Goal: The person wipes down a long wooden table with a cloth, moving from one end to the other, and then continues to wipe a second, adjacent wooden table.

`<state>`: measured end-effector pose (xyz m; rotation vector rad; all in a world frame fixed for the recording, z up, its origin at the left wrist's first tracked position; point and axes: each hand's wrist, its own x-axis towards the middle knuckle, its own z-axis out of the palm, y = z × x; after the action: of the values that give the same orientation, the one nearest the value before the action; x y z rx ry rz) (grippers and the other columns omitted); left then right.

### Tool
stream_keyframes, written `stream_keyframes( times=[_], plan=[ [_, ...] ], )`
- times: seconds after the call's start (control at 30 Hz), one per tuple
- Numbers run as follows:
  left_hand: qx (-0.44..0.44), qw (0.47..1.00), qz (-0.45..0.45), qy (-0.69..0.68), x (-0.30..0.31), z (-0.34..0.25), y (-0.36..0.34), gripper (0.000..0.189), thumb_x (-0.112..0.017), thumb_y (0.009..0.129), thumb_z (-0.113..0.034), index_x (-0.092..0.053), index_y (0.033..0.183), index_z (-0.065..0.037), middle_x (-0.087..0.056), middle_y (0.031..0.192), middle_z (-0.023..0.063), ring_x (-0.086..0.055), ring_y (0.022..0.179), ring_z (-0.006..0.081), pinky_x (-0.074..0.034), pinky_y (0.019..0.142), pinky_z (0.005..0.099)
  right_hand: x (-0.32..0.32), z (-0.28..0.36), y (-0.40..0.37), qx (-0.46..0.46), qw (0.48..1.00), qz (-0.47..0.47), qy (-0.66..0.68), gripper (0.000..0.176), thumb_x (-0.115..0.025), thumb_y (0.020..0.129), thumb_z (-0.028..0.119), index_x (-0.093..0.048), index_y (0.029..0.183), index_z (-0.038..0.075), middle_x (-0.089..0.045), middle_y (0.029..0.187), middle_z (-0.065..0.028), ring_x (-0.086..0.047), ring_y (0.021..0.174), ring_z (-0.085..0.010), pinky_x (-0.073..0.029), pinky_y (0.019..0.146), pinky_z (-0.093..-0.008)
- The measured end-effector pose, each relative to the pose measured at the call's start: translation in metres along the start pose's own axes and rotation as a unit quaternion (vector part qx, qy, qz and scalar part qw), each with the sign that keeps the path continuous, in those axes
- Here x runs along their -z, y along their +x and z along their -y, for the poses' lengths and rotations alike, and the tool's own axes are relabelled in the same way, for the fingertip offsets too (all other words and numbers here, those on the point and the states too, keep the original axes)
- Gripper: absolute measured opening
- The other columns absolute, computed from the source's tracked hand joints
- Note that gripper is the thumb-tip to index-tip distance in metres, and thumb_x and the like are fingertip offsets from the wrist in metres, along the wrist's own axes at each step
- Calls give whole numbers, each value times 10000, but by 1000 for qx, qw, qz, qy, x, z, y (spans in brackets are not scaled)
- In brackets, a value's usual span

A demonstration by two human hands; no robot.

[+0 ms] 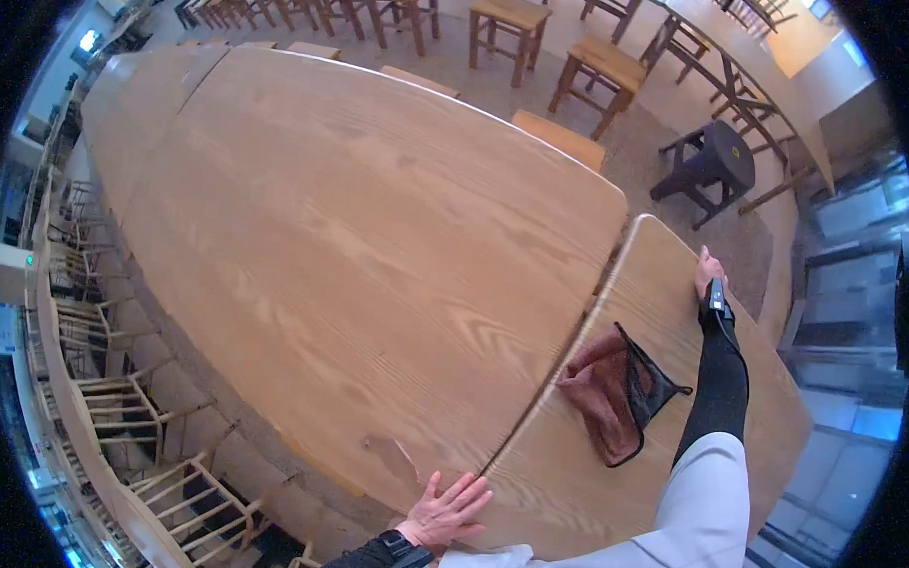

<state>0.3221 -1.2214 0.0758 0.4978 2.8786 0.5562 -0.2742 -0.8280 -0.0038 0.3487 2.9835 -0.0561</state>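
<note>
The right hand [709, 276] (at the table [664, 291] edge) is too small to tell its grip.

Readable text: none in the frame.
Dark stool [714, 163], upper right: small yellow mark on the seat, too small to read.
Table [356, 241]: bare wood grain.

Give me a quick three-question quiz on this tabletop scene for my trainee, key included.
1. True or false: the left hand lies flat, fingers spread, on the light brown wooden tabletop.
2. What lies between the two hands? A) a crumpled reddish-brown cloth with black edging B) a glass bottle C) a white plate
3. Fill in: the right hand rests at the tabletop's far ____.
Key: 1 true; 2 A; 3 edge.
</note>
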Motion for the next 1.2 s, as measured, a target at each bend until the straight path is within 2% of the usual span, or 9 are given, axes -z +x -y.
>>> stream_keyframes(
  times=[0.47,0.57,0.63,0.67,0.7,0.73,0.77,0.87,1.2],
  plan=[
    [-12,999,16,32,-1,0,2,689,-576,805,-670,-569,1313,-205,-438,1466,43,-314,1415,228,10,1144,613,16,30,-23,-14,1000,-13,-3,544,-309,986,494,-664,1168,124,-661,1147,-158,-591,1112,-355,-367,1002,-541],
    [-17,999,9,34,0,1,2,665,-581,818,-644,-570,1314,-202,-425,1476,55,-317,1414,233,-4,1145,610,4,37,-37,109,971,-208,41,388,-481,955,388,-557,1300,226,-552,1306,-72,-455,1270,-269,-323,1040,-535],
    [-9,1000,7,18,1,3,-1,655,-587,821,-632,-571,1315,-202,-426,1475,60,-313,1417,231,-13,1145,609,1,49,-91,284,915,-278,76,409,-490,943,302,-519,1339,200,-536,1331,-70,-424,1303,-273,-275,1076,-533],
    [1,1000,1,-2,0,0,1,645,-592,825,-620,-571,1315,-202,-427,1474,64,-309,1419,228,-22,1145,607,23,61,-139,366,891,-223,149,443,-513,896,191,-516,1338,166,-531,1337,-107,-412,1319,-271,-238,1100,-527],
    [5,1000,-7,-12,3,-1,2,647,-601,825,-608,-558,1327,-202,-419,1478,68,-320,1411,223,-47,1143,606,12,62,-186,249,830,31,497,480,-576,801,120,-564,1280,136,-526,1328,-152,-408,1321,-303,-232,1103,-531],
    [4,1000,-14,-15,3,-3,0,647,-601,825,-608,-558,1327,-202,-419,1478,68,-320,1411,223,-47,1143,606,48,78,-247,461,851,-159,196,530,-644,719,105,-588,1245,136,-521,1323,-173,-391,1334,-340,-221,1107,-546],
    [6,1000,-12,-14,3,-2,1,652,-602,825,-608,-550,1333,-204,-416,1479,67,-330,1404,220,-56,1143,604,65,81,-293,493,840,-64,217,594,-686,668,119,-584,1251,173,-500,1355,-134,-371,1351,-370,-194,1108,-588],
    [7,1000,-12,-19,3,-1,3,661,-605,823,-605,-537,1343,-202,-409,1481,65,-348,1391,217,-71,1142,601,48,70,-363,497,866,23,57,573,-697,772,389,-557,1309,249,-384,1488,-80,-276,1409,-359,-142,1107,-643],
    [5,999,-28,-44,3,1,0,673,-582,841,-579,-500,1371,-172,-400,1492,54,-355,1397,194,-106,1144,591,27,147,-177,339,929,-142,34,482,-557,911,362,-483,1378,273,-340,1517,-50,-264,1412,-316,-181,1092,-645]
  ],
)
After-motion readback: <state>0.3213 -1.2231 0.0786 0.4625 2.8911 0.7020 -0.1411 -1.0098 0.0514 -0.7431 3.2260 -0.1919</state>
